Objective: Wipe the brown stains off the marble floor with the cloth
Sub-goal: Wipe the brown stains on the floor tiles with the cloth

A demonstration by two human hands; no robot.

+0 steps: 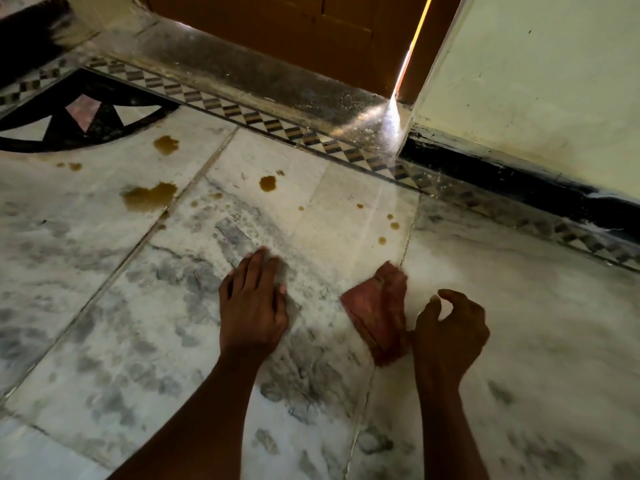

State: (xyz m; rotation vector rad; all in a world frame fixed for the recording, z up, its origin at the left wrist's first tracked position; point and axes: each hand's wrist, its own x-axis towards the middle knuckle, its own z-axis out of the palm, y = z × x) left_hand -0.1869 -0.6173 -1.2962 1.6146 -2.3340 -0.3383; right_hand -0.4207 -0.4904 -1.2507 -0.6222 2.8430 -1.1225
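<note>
From the head camera, the marble floor (114, 306) fills the view, with a patterned border strip (277, 126) along its far edge below a wooden door (277, 36) and a pale wall (536, 81) at the far right. The left hand (254, 299) lies flat on the floor, fingers straight and close together, holding nothing. The right hand (450, 327) hovers with fingers loosely curled and apart, empty; the reddish cloth (379, 310) lies crumpled on the floor just beside its thumb, apparently not gripped.

The brown stains look untouched. The largest puddle (150, 195) sits toward the far left beside a tile joint, a second blot (166, 144) lies beyond it near the black inlay (69, 133), a round spot (267, 183) sits mid-floor, and small drops (389, 225) trail toward the cloth. No stain shows smearing, so the wiping seems barely begun: the cloth must be picked up and every stain cleared.
</note>
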